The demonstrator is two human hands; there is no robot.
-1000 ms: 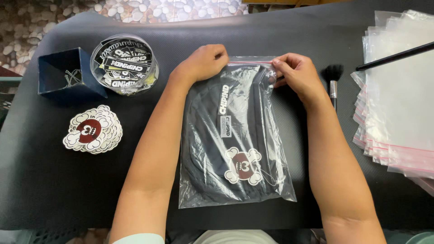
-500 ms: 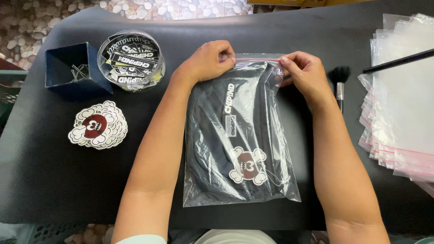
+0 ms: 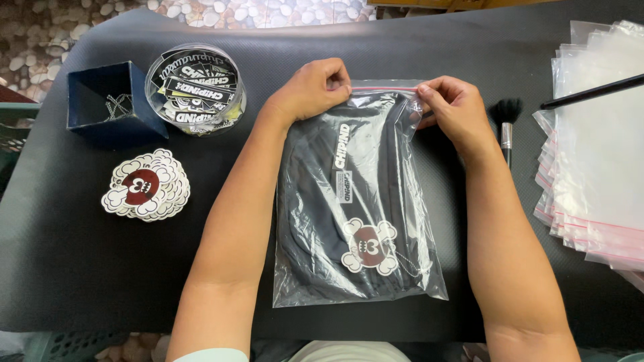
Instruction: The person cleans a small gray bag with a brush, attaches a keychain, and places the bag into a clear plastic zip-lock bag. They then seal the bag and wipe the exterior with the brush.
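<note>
Since half a second ago the right hand [image 3: 451, 110] has slid a little further right along the top of the clear bag [image 3: 359, 201], while the left hand [image 3: 315, 87] has stayed at the seal's left part; the bag itself has barely shifted on the black mat [image 3: 80, 268].

Taking the bag as the landmark: far to its left stands a dark blue box [image 3: 107, 104] with thin chain showing inside, and below that box lies a fanned stack of cloud-shaped stickers [image 3: 144, 188] with a dark red centre. Between the box and the bag sits a round clear tub [image 3: 196, 87] full of black and white stickers.

The bag lies flat in the middle of the mat, seal end away from the person. Inside it are a folded black garment [image 3: 329, 208] and one cloud-shaped sticker with a bit of chain near the bottom right corner. The left hand is clenched, pinching the seal strip at the top left. The right hand pinches the strip at the top right corner, fingers curled.

So the packing looks done and the sealing looks nearly finished, though whether the strip is pressed shut along its whole run cannot be told.

Just right of the bag lies a small black brush [image 3: 506, 121], and further right a pile of empty clear bags [image 3: 597, 167] with a black stick [image 3: 590, 92] across it.
</note>
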